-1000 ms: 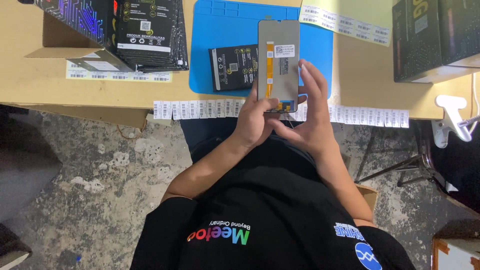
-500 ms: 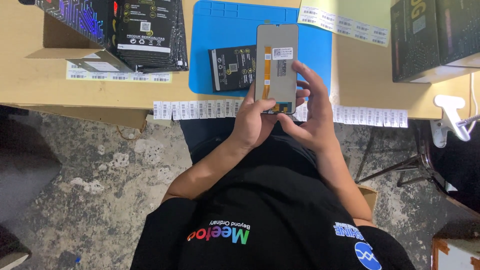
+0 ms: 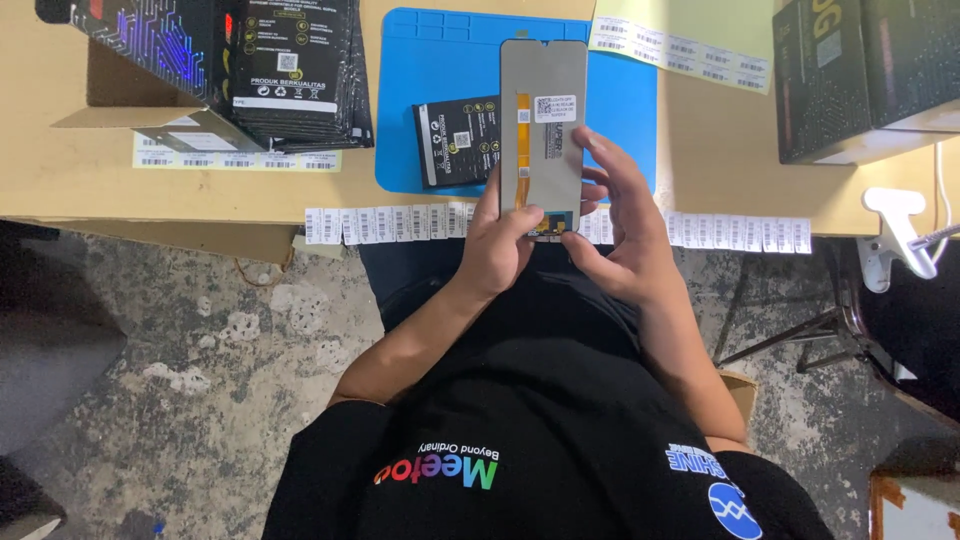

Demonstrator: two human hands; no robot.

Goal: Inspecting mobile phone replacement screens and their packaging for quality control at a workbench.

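A grey phone screen panel [image 3: 545,120] with an orange flex strip and a small white sticker on its back is held upright over the table edge. My left hand [image 3: 497,243] grips its lower left corner. My right hand [image 3: 617,232] holds its lower right side, fingers spread along the edge. Behind the panel a black phone battery [image 3: 455,142] lies on a blue work mat [image 3: 440,80].
A stack of black packets [image 3: 300,75] and an open cardboard box [image 3: 150,60] sit at the table's left. Black boxes [image 3: 865,75] stand at the right. Barcode label strips [image 3: 390,224] hang along the table edge. A white clamp [image 3: 895,235] sits at far right.
The panel and both hands stay in nearly the same spot; my right fingers have shifted slightly along the panel's right edge.
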